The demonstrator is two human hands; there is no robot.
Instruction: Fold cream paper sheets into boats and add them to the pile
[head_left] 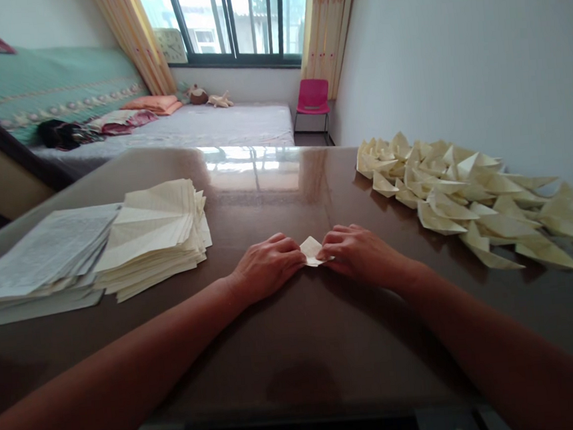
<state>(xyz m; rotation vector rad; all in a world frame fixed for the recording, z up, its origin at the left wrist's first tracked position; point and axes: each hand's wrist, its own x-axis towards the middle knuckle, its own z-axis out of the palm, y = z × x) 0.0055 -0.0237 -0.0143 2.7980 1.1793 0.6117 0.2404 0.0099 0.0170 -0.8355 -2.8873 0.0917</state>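
Note:
A small folded piece of cream paper [311,247] lies between my two hands at the middle of the table. My left hand [271,264] pinches its left edge, fingers curled together. On the opposite side, my right hand [352,249] grips the right edge with thumb and fingers closed. The paper's upper part rises to a point, and its outer edges are hidden under my fingertips. Folded paper boats [445,191] are heaped at the right of the table. To the left sits a stack of cream paper sheets [151,220] with crease lines on top.
Beside the cream stack lies a pile of printed grey-white sheets [43,249]. The glossy brown table [278,349] reaches toward a bed [238,122] beyond its far edge. A pink chair [313,97] stands by the window, and a white wall [453,60] runs along the right.

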